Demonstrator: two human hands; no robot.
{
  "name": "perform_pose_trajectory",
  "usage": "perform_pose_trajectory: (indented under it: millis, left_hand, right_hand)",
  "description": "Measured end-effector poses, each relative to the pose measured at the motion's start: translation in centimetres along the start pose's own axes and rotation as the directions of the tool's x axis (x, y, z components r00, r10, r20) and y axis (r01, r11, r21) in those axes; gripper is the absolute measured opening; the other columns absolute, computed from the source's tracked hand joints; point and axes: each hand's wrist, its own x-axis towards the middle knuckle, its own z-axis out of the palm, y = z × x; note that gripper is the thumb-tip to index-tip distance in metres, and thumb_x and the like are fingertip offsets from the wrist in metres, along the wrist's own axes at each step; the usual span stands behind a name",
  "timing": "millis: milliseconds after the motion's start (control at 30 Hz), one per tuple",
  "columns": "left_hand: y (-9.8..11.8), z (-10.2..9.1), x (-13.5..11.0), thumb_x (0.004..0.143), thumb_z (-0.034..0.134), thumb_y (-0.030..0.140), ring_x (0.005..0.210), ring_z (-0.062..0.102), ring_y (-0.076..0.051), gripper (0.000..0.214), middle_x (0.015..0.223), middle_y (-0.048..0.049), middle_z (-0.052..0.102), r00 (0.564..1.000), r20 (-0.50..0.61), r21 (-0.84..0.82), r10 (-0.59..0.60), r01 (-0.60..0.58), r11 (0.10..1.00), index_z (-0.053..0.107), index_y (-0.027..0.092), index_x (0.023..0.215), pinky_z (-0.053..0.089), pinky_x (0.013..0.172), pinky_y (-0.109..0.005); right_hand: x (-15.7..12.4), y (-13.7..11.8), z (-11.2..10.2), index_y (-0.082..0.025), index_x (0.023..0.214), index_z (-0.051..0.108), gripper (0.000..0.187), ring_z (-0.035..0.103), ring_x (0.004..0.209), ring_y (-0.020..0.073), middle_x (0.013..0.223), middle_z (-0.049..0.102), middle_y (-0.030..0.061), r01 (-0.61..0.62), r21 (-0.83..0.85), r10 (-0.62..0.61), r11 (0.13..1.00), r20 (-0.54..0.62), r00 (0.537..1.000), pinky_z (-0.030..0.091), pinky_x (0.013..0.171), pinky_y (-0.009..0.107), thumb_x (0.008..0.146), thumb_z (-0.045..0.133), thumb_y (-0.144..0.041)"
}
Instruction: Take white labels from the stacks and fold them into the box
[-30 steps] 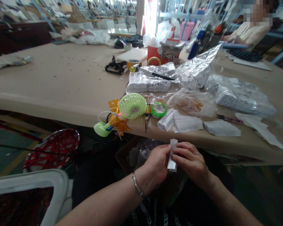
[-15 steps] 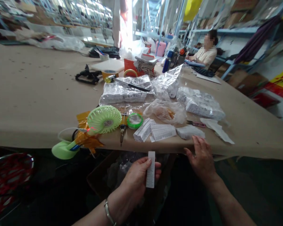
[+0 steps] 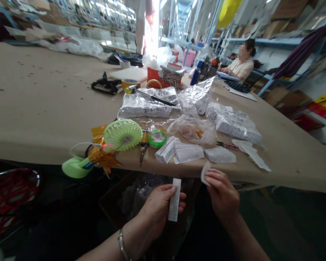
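My left hand [image 3: 160, 203] pinches a narrow white printed label [image 3: 174, 200] upright between thumb and fingers, below the table edge. To its right, my right hand [image 3: 222, 192] grips a white paper label [image 3: 205, 174], curved and seen nearly edge-on. Whether either hand holds one label or several I cannot tell. Along the table's near edge lie a fanned pile of labels [image 3: 220, 155] on the right, another pile [image 3: 189, 152] in the middle and a thicker stack [image 3: 166, 149] on the left.
A green fan [image 3: 123, 135], a pointed tool [image 3: 142, 153], a green round tin [image 3: 157, 139], a plastic bag [image 3: 192, 129] and thread snips [image 3: 227, 145] sit behind the near edge. Farther back are wrapped label bundles [image 3: 149, 103] with a hammer [image 3: 152, 96] on top. A person [image 3: 241, 65] sits at far right.
My right hand has come away from the right-hand pile, moving left and toward me, and now holds a label. My left hand keeps its label nearly in place. The view has shifted slightly.
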Motion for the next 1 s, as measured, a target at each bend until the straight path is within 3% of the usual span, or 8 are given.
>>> perform_pose_trajectory:
  millis: [100, 200, 467, 733, 800, 900, 933, 1000]
  left_hand:
    - [-0.1, 0.0, -0.3, 0.073, 0.062, 0.015, 0.051, 0.058, -0.011, 0.011, 0.067, -0.0067, 0.065, 0.986, 0.132, -0.086, 0.105, -0.094, 0.992, 0.063, 0.007, 0.08, 0.044, 0.051, -0.022]
    - [-0.3, -0.7, -0.3, 0.063, 0.067, 0.011, 0.054, 0.056, -0.01, 0.009, 0.065, -0.0052, 0.063, 0.979, 0.107, -0.188, 0.174, -0.151, 0.97, 0.063, 0.008, 0.07, 0.041, 0.05, -0.02]
    - [-0.8, -1.8, -0.1, 0.057, 0.07, 0.012, 0.046, 0.051, -0.009, 0.012, 0.055, -0.0005, 0.057, 0.987, -0.007, -0.28, 0.162, -0.158, 0.947, 0.059, 0.011, 0.06, 0.034, 0.044, -0.02]
    - [-0.7, -2.2, -0.7, 0.066, 0.072, 0.019, 0.05, 0.053, -0.008, 0.016, 0.063, -0.0029, 0.06, 0.984, 0.08, -0.253, 0.158, -0.133, 0.958, 0.061, 0.008, 0.07, 0.037, 0.047, -0.018]
    - [-0.6, -2.4, -0.9, 0.07, 0.067, 0.016, 0.048, 0.053, -0.008, 0.01, 0.06, -0.002, 0.058, 0.988, 0.046, -0.223, 0.147, -0.133, 0.966, 0.061, 0.009, 0.072, 0.039, 0.046, -0.018]
    - [-0.5, -2.5, -1.3, 0.081, 0.058, 0.02, 0.047, 0.056, -0.011, 0.011, 0.063, -0.0042, 0.062, 0.996, 0.055, -0.146, 0.072, -0.064, 0.987, 0.061, 0.01, 0.082, 0.045, 0.048, -0.023]
    - [-0.4, -2.5, -1.5, 0.083, 0.056, 0.022, 0.047, 0.057, -0.011, 0.013, 0.065, -0.0054, 0.063, 0.996, 0.078, -0.115, 0.048, -0.039, 0.993, 0.061, 0.01, 0.085, 0.047, 0.049, -0.024]
    - [-0.4, -2.4, -1.9, 0.086, 0.053, 0.024, 0.047, 0.058, -0.011, 0.017, 0.068, -0.0069, 0.064, 0.992, 0.122, -0.062, 0.026, -0.019, 0.998, 0.061, 0.01, 0.087, 0.048, 0.049, -0.024]
  right_hand:
    - [-0.2, -4.0, 2.6, -0.023, 0.096, 0.065, 0.023, 0.06, 0.103, 0.0216, 0.094, 0.068, 0.005, 0.123, 0.217, -0.154, 0.968, 0.134, 0.979, 0.05, 0.087, 0.043, 0.081, 0.058, -0.007]
    - [-0.8, -5.7, 4.2, -0.02, 0.096, 0.066, 0.021, 0.061, 0.103, 0.0214, 0.093, 0.069, 0.0069, 0.195, 0.288, -0.257, 0.938, 0.198, 0.946, 0.049, 0.089, 0.043, 0.082, 0.058, -0.008]
    - [-1.3, -5.9, 4.6, -0.021, 0.098, 0.066, 0.021, 0.059, 0.107, 0.0206, 0.096, 0.071, 0.0051, 0.255, 0.278, -0.341, 0.926, 0.33, 0.88, 0.045, 0.094, 0.042, 0.084, 0.055, -0.01]
    - [-0.8, -6.3, 4.3, -0.019, 0.105, 0.062, 0.027, 0.058, 0.11, 0.0219, 0.1, 0.07, 0.0062, 0.234, 0.314, -0.348, 0.92, 0.381, 0.857, 0.043, 0.096, 0.042, 0.082, 0.057, -0.007]
    - [-1.1, -6.3, 4.1, -0.02, 0.112, 0.059, 0.033, 0.058, 0.109, 0.0228, 0.104, 0.068, 0.0073, 0.132, 0.348, -0.264, 0.928, 0.365, 0.893, 0.045, 0.095, 0.042, 0.08, 0.06, -0.009]
    - [-1.2, -6.3, 4.0, -0.021, 0.106, 0.06, 0.026, 0.06, 0.101, 0.0221, 0.103, 0.065, 0.0073, -0.254, 0.359, 0.135, 0.898, 0.325, 0.936, 0.048, 0.088, 0.037, 0.08, 0.062, -0.019]
    - [-1.1, -6.3, 4.0, -0.021, 0.101, 0.06, 0.02, 0.061, 0.094, 0.0205, 0.099, 0.065, 0.0059, -0.42, 0.367, 0.296, 0.83, 0.348, 0.889, 0.05, 0.082, 0.034, 0.081, 0.061, -0.023]
    - [-0.9, -6.2, 4.4, -0.022, 0.092, 0.06, 0.014, 0.061, 0.079, 0.016, 0.087, 0.064, 0.002, -0.686, 0.397, 0.514, 0.61, 0.462, 0.723, 0.05, 0.071, 0.028, 0.082, 0.061, -0.03]
